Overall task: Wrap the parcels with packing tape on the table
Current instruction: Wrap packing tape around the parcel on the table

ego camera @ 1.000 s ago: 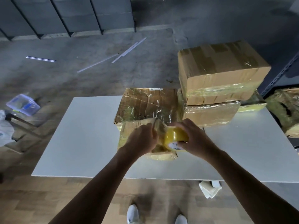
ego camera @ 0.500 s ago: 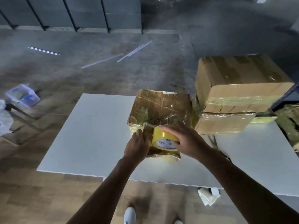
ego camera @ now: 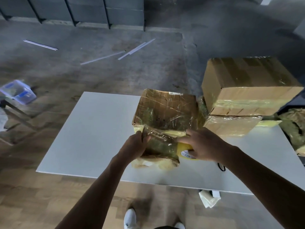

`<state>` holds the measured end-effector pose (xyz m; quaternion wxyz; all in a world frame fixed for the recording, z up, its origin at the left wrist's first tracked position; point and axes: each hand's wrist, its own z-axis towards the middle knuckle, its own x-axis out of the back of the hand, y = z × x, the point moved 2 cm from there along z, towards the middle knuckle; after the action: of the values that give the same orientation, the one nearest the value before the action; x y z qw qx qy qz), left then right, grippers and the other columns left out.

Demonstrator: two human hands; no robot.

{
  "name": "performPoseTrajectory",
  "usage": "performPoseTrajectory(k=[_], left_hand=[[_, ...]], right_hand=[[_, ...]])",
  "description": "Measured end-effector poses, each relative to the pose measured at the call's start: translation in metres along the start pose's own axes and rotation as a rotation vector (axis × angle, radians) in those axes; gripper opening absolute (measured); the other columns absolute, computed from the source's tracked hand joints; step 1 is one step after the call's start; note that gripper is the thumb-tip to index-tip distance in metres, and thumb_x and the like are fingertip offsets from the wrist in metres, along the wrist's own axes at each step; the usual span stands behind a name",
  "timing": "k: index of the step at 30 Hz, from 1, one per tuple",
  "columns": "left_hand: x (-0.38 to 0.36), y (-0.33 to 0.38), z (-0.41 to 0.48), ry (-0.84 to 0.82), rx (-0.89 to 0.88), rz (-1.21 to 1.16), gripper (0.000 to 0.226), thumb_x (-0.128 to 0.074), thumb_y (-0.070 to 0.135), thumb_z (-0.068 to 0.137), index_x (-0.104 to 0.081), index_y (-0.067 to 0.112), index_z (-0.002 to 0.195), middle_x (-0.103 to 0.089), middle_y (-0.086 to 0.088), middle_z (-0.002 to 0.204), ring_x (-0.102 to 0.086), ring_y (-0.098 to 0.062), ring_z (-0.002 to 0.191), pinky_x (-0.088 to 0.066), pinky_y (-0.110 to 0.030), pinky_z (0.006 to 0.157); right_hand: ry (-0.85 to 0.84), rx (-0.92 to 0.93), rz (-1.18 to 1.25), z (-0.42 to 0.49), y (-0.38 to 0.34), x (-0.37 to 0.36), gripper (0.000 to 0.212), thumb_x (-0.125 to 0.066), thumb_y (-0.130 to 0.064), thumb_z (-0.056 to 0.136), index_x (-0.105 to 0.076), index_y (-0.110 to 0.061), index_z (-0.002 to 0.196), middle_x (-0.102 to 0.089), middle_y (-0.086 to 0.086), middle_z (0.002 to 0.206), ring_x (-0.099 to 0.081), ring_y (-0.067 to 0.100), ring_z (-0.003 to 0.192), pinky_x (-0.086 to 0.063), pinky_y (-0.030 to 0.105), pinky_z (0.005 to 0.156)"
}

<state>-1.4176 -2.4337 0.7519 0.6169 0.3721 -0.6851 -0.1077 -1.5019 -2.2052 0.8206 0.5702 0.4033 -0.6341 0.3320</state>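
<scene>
Fingers (ego camera: 184,139) of the right hand (ego camera: 206,146) curl over a yellow roll of packing tape (ego camera: 185,150), thumb tucked at its printed core, so the roll is firmly gripped. In the head view, the roll sits against the right end of a small, crumpled brown parcel (ego camera: 160,146), glossy with tape. The parcel is at the near middle of the white table (ego camera: 99,129), long axis running left to right. The left hand (ego camera: 132,146) grips the parcel's left end, fingers wrapped round its edge. The parcel therefore lies directly left of the tape hand, between both hands. The next pass probably means carrying the roll round the parcel, across that long axis, while the left hand steadies it. Just behind stands a larger taped cardboard box (ego camera: 166,109), with stacked brown cartons (ego camera: 247,86) to its right.
</scene>
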Motion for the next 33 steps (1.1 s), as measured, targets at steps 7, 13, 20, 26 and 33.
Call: performPoseTrajectory(k=[7,13,20,26,33], left_hand=[[-0.004,0.008,0.005,0.112,0.146,0.179,0.044,-0.039,0.042,0.099,-0.049,0.002,0.114,-0.061,-0.016,0.110,-0.060,-0.033,0.102,-0.045,-0.037,0.082],[-0.009,0.002,0.004,0.136,0.163,0.146,0.051,-0.040,0.055,0.093,-0.048,0.009,0.112,-0.060,-0.008,0.104,-0.060,-0.026,0.096,-0.045,-0.035,0.076],[-0.013,-0.008,0.009,0.105,0.157,0.206,0.062,-0.041,0.066,0.088,-0.045,0.012,0.117,-0.060,-0.005,0.106,-0.059,-0.023,0.093,-0.044,-0.035,0.074],[-0.011,-0.004,0.011,0.093,0.158,0.253,0.060,-0.045,0.060,0.091,-0.043,0.009,0.122,-0.057,-0.009,0.115,-0.058,-0.026,0.105,-0.048,-0.039,0.083],[-0.006,0.042,0.009,0.253,-0.193,0.574,0.035,-0.051,0.018,0.095,-0.039,0.008,0.126,-0.049,-0.010,0.121,-0.052,-0.024,0.111,-0.047,-0.031,0.084]], right_hand=[[0.080,-0.085,0.299,0.007,-0.004,-0.005,0.057,-0.068,-0.024,0.079,-0.048,-0.033,0.131,-0.052,-0.003,0.109,-0.056,0.016,0.088,-0.042,0.019,0.062],[0.199,-0.063,0.431,0.000,-0.002,-0.010,0.045,-0.071,-0.018,0.076,-0.057,-0.024,0.119,-0.058,-0.002,0.112,-0.056,0.016,0.095,-0.046,0.021,0.072],[0.206,-0.157,0.560,-0.017,0.004,-0.018,0.052,-0.068,-0.014,0.079,-0.057,-0.031,0.127,-0.058,0.000,0.108,-0.057,0.019,0.094,-0.047,0.031,0.077],[-0.045,-0.222,0.283,-0.006,-0.008,-0.023,0.047,-0.058,-0.034,0.085,-0.048,-0.044,0.130,-0.053,0.001,0.101,-0.057,0.022,0.091,-0.038,0.026,0.069],[-0.008,-0.183,0.116,0.014,-0.012,-0.022,0.045,-0.056,-0.032,0.086,-0.051,-0.040,0.130,-0.058,0.003,0.108,-0.061,0.023,0.094,-0.038,0.023,0.068]])
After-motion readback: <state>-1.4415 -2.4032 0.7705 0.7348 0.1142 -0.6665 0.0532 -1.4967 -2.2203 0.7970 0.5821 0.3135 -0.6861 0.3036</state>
